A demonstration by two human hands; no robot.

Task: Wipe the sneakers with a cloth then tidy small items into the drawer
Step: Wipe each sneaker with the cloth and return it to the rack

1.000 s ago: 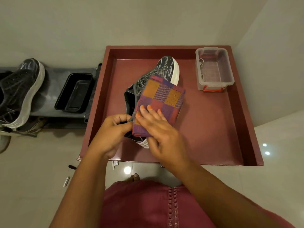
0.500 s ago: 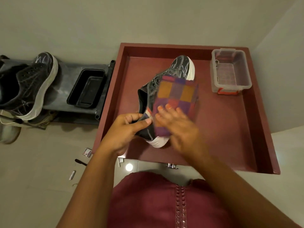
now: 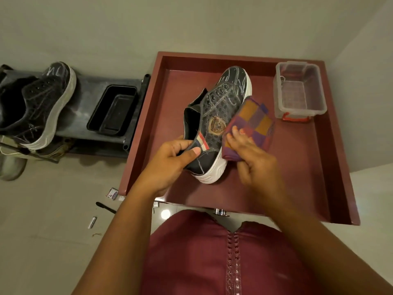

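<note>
A black sneaker (image 3: 221, 107) with a white sole lies tilted on its side in the open maroon drawer (image 3: 302, 167). My left hand (image 3: 170, 162) grips its heel. My right hand (image 3: 253, 158) holds a folded purple and orange checked cloth (image 3: 253, 122) against the sneaker's right side, near the sole. The second black sneaker (image 3: 40, 107) rests on a dark rack at the left. Small items lie on the floor left of the drawer: a small packet (image 3: 112, 193), a black stick (image 3: 105, 207) and a white tube (image 3: 92, 222).
A clear plastic box (image 3: 299, 92) with a red clasp stands in the drawer's back right corner. A black tray (image 3: 112, 110) sits on the grey rack (image 3: 85, 90). Another pale shoe (image 3: 10, 167) lies below the rack. Walls close in behind and right.
The cloth has slid off the top of the sneaker to its right side, uncovering the emblem. The sneaker has rolled more onto its side in my left hand.
</note>
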